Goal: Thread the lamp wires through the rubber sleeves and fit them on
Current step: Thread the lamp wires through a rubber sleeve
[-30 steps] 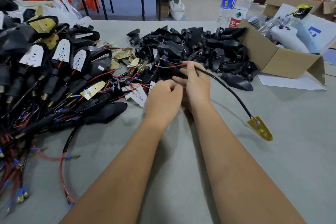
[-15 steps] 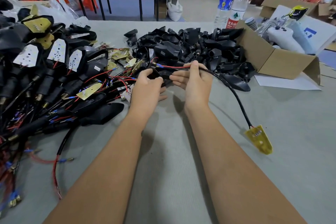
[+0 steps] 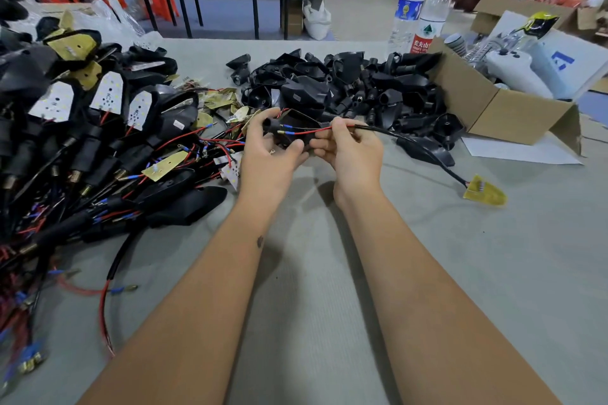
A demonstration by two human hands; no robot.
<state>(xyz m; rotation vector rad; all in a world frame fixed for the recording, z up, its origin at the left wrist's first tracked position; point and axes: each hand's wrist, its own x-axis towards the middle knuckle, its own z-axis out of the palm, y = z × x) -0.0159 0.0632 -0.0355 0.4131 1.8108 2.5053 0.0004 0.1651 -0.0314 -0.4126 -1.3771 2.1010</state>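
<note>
Threading step in hand: wire ends lined up at the mouth of a rubber sleeve, not yet through.

At far left, a heap of finished lamps [image 3: 82, 128] on the grey table [image 3: 329, 273]. Left hand [image 3: 269, 154], grip curled round a black rubber sleeve [image 3: 279, 131], held just above the table. Red and black lamp wires [image 3: 306, 131] bridging across to the right hand [image 3: 352, 151], grip pinching them near the black cable [image 3: 424, 154]. Cable trailing right to a yellow board [image 3: 485, 194] lying on the table. Next, judging from this: steadying the sleeve opening and feeding the tipped ends in straight.
</note>
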